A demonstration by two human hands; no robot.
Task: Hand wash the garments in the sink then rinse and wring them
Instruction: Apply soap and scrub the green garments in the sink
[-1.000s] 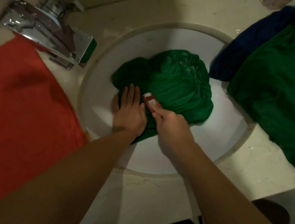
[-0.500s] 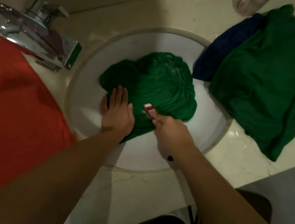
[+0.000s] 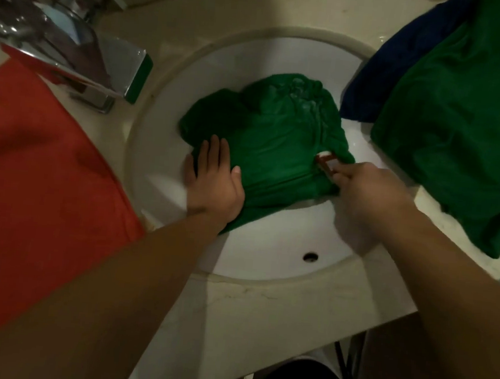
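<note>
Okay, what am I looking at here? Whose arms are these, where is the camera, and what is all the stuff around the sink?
No machine here: these are a person's bare arms, filmed from a wide-angle camera worn on their head, looking down. The left hand lies flat on a green garment in the white sink. The right hand pinches a small red and white item at that garment's edge; I cannot tell what it is. On the counter lie an orange-red cloth to the left, and a second green cloth beside a dark blue cloth to the right. A chrome tap stands at upper left.
</note>
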